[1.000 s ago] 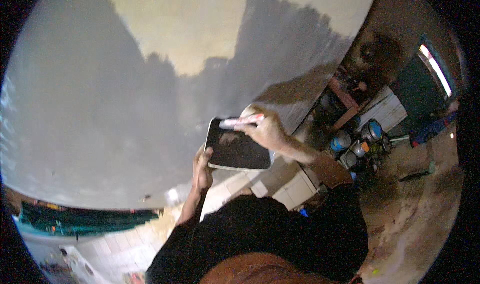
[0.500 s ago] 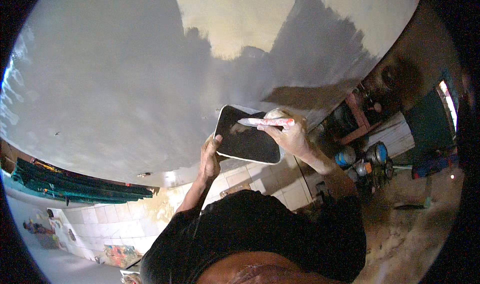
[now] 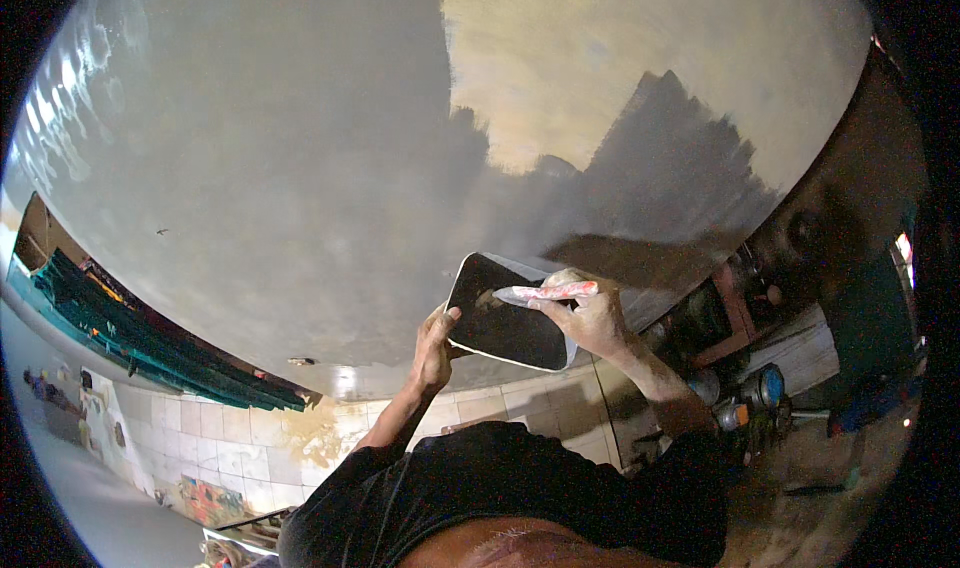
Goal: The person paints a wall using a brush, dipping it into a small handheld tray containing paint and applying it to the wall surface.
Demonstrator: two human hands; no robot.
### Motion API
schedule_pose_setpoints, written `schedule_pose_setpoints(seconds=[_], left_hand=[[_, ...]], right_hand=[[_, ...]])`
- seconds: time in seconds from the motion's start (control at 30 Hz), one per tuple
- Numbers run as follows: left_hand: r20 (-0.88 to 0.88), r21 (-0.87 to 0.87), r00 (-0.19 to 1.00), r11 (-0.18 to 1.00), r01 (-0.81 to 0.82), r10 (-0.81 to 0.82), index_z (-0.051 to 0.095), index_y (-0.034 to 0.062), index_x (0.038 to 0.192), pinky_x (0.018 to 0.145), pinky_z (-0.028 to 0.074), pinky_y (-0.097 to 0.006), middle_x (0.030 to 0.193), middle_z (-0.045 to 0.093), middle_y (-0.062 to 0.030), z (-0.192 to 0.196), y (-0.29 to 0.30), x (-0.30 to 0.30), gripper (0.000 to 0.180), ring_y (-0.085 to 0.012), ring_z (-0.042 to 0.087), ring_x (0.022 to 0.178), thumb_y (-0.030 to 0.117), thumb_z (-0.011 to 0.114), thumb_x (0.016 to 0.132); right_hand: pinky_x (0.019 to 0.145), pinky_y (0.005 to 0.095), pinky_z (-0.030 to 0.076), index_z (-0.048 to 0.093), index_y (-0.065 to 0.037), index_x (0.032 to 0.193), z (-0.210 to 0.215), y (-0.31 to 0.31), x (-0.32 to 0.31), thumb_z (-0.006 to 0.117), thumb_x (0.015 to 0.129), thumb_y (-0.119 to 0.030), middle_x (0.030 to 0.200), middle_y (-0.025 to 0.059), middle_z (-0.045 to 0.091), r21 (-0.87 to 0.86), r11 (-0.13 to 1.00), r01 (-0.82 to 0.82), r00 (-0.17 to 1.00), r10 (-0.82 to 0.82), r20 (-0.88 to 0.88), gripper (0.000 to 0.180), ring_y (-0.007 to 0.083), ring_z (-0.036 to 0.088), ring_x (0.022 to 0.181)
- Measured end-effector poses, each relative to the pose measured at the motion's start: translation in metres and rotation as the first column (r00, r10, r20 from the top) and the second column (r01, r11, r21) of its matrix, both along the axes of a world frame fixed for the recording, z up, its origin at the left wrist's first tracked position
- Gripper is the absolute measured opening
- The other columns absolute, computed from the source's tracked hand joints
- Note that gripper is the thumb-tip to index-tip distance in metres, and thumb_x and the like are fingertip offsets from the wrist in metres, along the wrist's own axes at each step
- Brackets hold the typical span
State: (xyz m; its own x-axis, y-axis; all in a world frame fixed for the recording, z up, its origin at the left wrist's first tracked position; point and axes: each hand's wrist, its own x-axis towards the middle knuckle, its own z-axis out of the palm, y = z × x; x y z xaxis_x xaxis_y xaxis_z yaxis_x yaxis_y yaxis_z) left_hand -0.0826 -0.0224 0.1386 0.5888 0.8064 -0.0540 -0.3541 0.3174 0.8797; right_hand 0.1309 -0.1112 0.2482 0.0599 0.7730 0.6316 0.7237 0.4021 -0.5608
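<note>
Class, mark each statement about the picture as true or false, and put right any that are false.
1. The left hand holds a dark tray by its edge. True.
2. The right hand holds a slim red-and-white tool. True.
3. The tool's tip points away from the dark tray. False: the tip is over the tray's dark face.
4. The large surface beyond the hands is all one colour. False: it is partly grey, with a cream patch.
5. The person's shirt is black. True.
6. A long sleeve covers the left forearm. False: that forearm is bare.
</note>
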Motion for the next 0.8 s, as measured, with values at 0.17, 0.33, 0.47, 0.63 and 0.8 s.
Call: schedule_pose_setpoints(seconds=[0.17,0.33,0.47,0.63,0.8], left_hand=[[-0.017,-0.017,0.998,0.998,-0.065,0.065,0.052,0.0015,0.129,0.087,0.054,-0.047,0.120,0.061,-0.0131,0.002,-0.003,-0.010,0.066,-0.0250,0.062,0.105,0.054,0.055,0.089],[-0.045,0.014,0.992,0.993,-0.118,0.119,0.054,0.0045,0.129,0.079,0.055,-0.041,0.118,0.064,-0.0119,0.000,-0.005,-0.016,0.064,-0.0240,0.066,0.098,0.055,0.050,0.091],[0.000,0.034,0.996,0.995,-0.092,0.092,0.051,0.0043,0.132,0.084,0.054,-0.044,0.120,0.063,-0.0118,0.003,-0.001,-0.014,0.063,-0.0250,0.065,0.101,0.053,0.047,0.092],[-0.010,-0.018,0.991,0.991,-0.132,0.132,0.051,0.0059,0.133,0.085,0.053,-0.044,0.123,0.062,-0.0119,-0.001,-0.005,-0.032,0.060,-0.0253,0.064,0.103,0.052,0.044,0.094],[-0.013,-0.054,0.979,0.977,-0.206,0.206,0.052,0.0055,0.130,0.087,0.053,-0.049,0.121,0.062,-0.0140,-0.022,-0.008,-0.040,0.062,-0.0284,0.063,0.105,0.054,0.047,0.092]], right_hand=[[0.063,0.0300,0.053,0.066,0.001,0.082,0.020,0.010,0.008,0.080,0.074,-0.004,0.080,0.0102,0.068,0.136,0.990,0.018,0.982,-0.043,0.181,0.017,0.0190,0.068,0.071],[0.062,0.0313,0.052,0.066,-0.001,0.077,0.036,0.010,0.001,0.078,0.076,-0.004,0.076,0.0113,0.067,0.115,0.987,-0.110,0.993,0.114,-0.021,0.013,0.0206,0.067,0.068],[0.066,0.0310,0.055,0.068,-0.002,0.079,0.017,0.021,-0.002,0.082,0.072,-0.006,0.080,0.0099,0.069,0.131,0.978,-0.160,0.972,0.133,0.192,0.016,0.0203,0.070,0.073],[0.067,0.0310,0.055,0.068,-0.003,0.082,0.063,0.017,-0.008,0.079,0.078,-0.010,0.082,0.0083,0.070,-0.114,0.990,-0.084,0.980,0.103,0.170,0.014,0.0162,0.069,0.075],[0.068,0.0283,0.055,0.070,-0.001,0.091,0.108,0.052,0.023,0.077,0.081,-0.010,0.085,0.0067,0.072,0.074,0.991,-0.111,0.972,0.093,0.214,0.015,0.0116,0.067,0.078]])
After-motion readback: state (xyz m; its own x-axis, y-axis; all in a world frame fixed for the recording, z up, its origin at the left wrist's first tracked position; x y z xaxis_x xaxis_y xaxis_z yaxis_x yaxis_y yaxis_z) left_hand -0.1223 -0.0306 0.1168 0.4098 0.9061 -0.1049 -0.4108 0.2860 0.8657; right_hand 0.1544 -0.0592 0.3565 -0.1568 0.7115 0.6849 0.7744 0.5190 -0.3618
